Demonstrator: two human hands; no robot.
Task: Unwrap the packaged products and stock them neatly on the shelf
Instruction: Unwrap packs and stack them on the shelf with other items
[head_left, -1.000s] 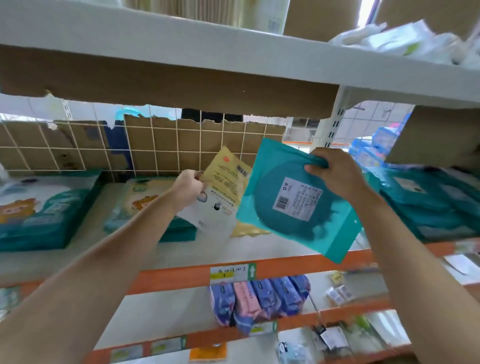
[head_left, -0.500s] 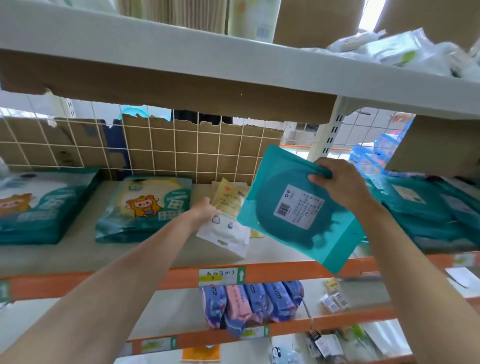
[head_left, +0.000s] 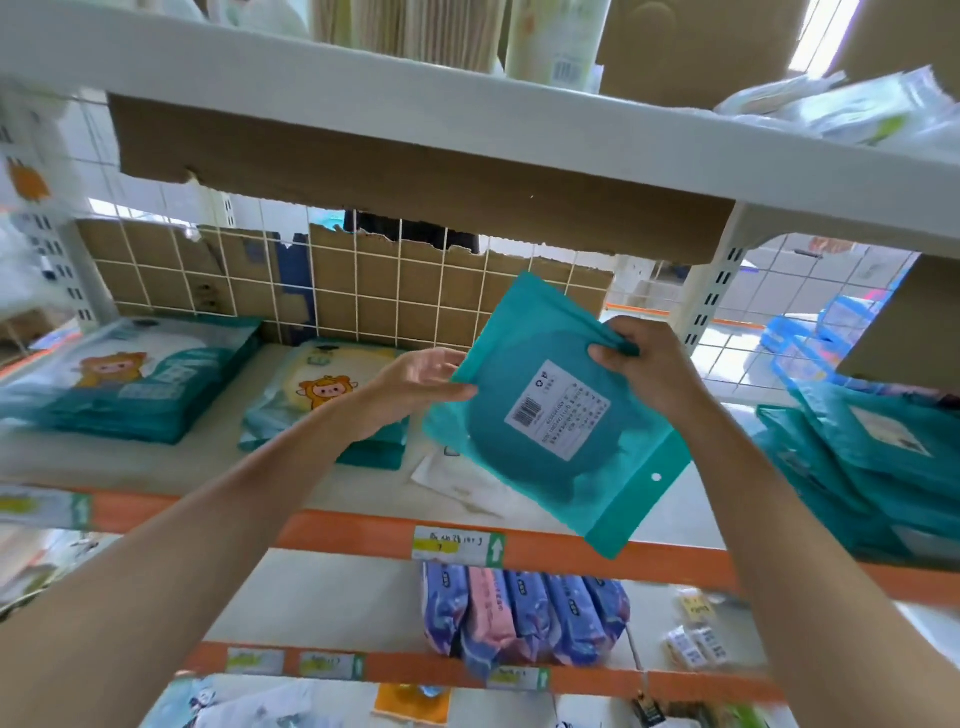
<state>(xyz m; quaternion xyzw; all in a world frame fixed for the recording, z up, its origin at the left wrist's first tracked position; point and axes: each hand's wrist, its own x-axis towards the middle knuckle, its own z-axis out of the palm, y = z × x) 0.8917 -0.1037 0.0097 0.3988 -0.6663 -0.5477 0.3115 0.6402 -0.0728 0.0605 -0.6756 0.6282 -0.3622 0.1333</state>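
Scene lit by bright, diffuse light; blown-out glare seen at ceiling gap, top right. Underside of upper shelf left in soft shadow. Shelf lines bent by wide-angle lens. Left edge, lower corners smeared by blur; label on teal pouch rendered fairly sharp.
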